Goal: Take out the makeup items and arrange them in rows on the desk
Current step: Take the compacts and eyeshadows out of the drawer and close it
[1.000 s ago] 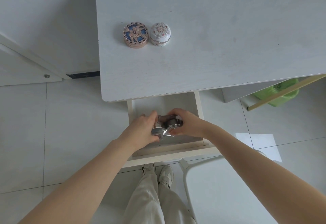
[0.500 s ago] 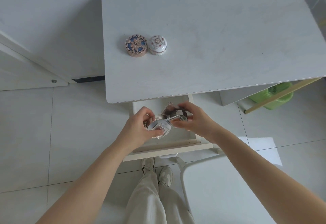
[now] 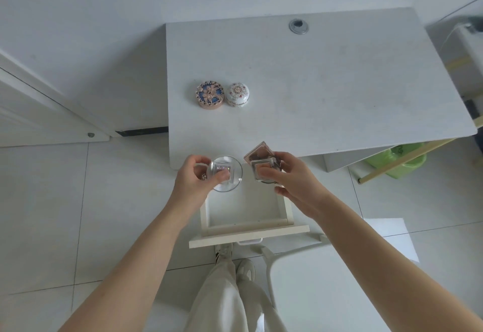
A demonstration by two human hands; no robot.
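My left hand (image 3: 194,179) grips a round clear compact (image 3: 230,175) above the open drawer (image 3: 245,227), just before the desk's front edge. My right hand (image 3: 290,175) holds a stack of square items: a clear square case (image 3: 262,171) and a pink-brown square palette (image 3: 258,152) behind it. On the white desk (image 3: 326,91) stand two round boxes side by side: a blue and rose-gold compact (image 3: 210,94) and a white patterned jar (image 3: 237,94) right of it. The drawer's visible bottom is bare.
A white chair (image 3: 326,279) stands at the lower right, beside my legs. A green bin (image 3: 397,159) and a wooden stick (image 3: 407,160) lie under the desk's right side. A cable hole (image 3: 298,26) sits at the desk's back. A door frame is at the left.
Both hands have risen out of the drawer with the items and moved apart, up toward the desk's front edge. The camera has tilted up, showing more of the desk.
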